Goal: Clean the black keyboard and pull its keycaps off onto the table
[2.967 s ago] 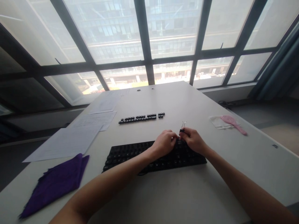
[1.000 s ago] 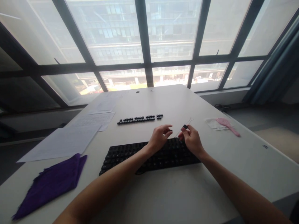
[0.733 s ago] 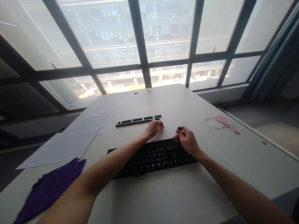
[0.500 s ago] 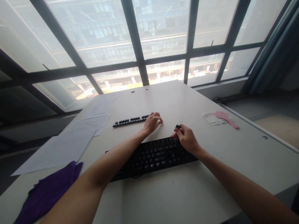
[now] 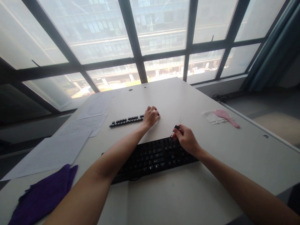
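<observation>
The left hand (image 5: 150, 118) curls its fingers half closed at the end of the key row (image 5: 126, 121); any grip is hidden. A light touch should spare the row. The right hand (image 5: 186, 137) pinches a wire tool (image 5: 176, 127), the keyboard (image 5: 157, 156) just below its fingers.

Bare left hand (image 5: 150, 117), bare right hand (image 5: 187, 140), bare forearms (image 5: 223, 173)

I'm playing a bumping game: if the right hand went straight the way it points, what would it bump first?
Probably the left hand, by the black keycaps. The right hand points forward and leftward that way, but how high each hand is, I can't tell.
</observation>
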The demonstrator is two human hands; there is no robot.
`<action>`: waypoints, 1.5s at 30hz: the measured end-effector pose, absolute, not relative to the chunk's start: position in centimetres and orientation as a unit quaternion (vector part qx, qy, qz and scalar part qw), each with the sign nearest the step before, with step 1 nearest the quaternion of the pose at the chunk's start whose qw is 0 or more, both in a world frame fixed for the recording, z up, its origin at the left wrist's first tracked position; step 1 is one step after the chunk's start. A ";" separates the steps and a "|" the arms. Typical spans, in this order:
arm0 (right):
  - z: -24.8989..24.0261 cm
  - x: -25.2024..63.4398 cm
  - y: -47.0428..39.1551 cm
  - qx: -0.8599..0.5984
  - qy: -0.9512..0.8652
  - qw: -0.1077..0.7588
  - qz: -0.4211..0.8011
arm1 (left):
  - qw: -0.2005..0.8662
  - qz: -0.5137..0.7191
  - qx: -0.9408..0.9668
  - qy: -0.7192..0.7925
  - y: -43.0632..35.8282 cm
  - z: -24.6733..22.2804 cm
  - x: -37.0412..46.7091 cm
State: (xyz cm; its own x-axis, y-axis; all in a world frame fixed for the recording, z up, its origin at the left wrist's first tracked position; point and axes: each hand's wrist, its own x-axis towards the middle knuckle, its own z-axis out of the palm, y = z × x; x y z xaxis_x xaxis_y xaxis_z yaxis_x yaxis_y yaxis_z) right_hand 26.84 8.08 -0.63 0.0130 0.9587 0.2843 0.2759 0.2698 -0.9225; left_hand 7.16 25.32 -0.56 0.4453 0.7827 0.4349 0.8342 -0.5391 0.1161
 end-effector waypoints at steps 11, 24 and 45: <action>-0.3 26.9 8.0 -0.493 -0.617 0.509 0.341 | 0.055 -0.225 -0.846 -0.480 25.5 -0.7 6.6; 0.1 27.5 8.3 -0.474 -0.603 0.550 0.330 | 0.026 -0.248 -0.828 -0.503 23.8 0.6 6.3; -0.3 31.0 9.6 -0.443 -0.757 0.378 0.297 | -0.206 -0.323 -0.837 -0.392 10.3 -0.7 12.2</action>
State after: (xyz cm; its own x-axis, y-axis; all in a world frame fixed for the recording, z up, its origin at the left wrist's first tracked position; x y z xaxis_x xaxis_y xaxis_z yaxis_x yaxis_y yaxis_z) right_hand 30.98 9.60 -0.33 -0.3224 0.8950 0.3083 0.4463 0.4309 -0.7843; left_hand 12.25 10.30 -0.70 0.4845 0.7882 0.3794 0.5221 -0.6086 0.5975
